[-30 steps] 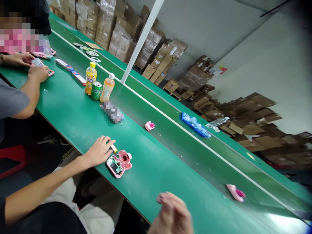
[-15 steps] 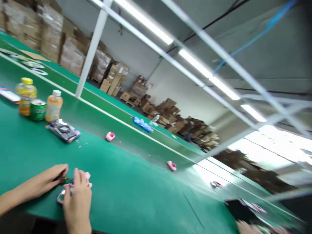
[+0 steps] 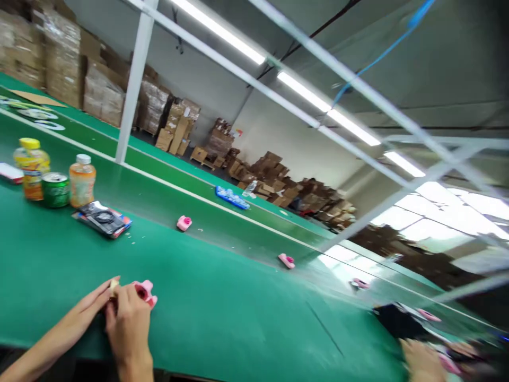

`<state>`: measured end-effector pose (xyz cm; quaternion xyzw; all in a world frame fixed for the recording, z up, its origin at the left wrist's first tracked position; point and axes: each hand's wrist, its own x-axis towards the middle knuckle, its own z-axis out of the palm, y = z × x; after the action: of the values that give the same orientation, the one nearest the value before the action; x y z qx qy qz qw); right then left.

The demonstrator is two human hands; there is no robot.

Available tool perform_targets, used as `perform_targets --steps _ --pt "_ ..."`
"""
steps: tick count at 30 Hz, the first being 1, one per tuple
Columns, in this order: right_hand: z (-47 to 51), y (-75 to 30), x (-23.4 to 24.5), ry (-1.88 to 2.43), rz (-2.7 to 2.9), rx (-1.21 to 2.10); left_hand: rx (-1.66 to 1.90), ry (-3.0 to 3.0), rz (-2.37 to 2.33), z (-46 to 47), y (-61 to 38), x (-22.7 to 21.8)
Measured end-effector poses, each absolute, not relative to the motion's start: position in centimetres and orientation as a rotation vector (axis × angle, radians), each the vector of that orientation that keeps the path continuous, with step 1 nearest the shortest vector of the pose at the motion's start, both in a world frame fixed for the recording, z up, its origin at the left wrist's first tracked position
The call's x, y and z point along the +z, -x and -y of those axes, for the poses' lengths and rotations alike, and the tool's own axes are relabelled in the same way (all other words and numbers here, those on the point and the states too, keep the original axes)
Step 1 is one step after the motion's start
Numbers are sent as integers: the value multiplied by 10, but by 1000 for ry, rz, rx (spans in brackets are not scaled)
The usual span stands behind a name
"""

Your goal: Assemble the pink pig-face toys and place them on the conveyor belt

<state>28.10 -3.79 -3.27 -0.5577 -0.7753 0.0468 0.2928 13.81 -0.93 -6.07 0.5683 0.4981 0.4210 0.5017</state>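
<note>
Left hand (image 3: pixel 84 309): reaches in from the lower left of the frame, fingers pressed together, tips pinching a small pale piece (image 3: pixel 114 287).

Right hand (image 3: pixel 129 330): rises from the bottom edge, fingers curled up close against the left hand. I cannot tell whether it grips anything.

Pink toy shell (image 3: pixel 145 293): sits just right of both hands, low on the green table (image 3: pixel 222 329), partly hidden behind the right hand's fingers.

Drinks: a yellow-capped bottle (image 3: pixel 32 170), a green can (image 3: pixel 55 189) and an orange drink bottle (image 3: pixel 82 180) stand together at the left of the frame.

Packet: a dark flat packet (image 3: pixel 102 218) lies on the table just right of the drinks.

Other pink pieces: one (image 3: pixel 184 223) lies mid-frame, another (image 3: pixel 286 260) further right, both well apart from the hands.

Blue tray: a blue tray (image 3: pixel 233 197) lies further along, on the far strip of the table.

Other person: a blurred hand (image 3: pixel 421 361) sits at the lower right, beside a black cloth (image 3: pixel 397 321).

Background: stacked cardboard boxes (image 3: pixel 103 95) fill the upper left.
</note>
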Motion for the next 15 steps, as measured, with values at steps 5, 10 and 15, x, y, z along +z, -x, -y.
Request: perform_targets --steps 5,10,15 --pt "35 -286 -27 1274 1827 474 908 -1175 -1102 16 -139 -47" --pt "23 -286 -25 1360 1736 622 932 -1078 -935 19 -135 -38" --pt "17 -290 -9 1452 1942 479 941 -1114 -799 18 -140 -41"
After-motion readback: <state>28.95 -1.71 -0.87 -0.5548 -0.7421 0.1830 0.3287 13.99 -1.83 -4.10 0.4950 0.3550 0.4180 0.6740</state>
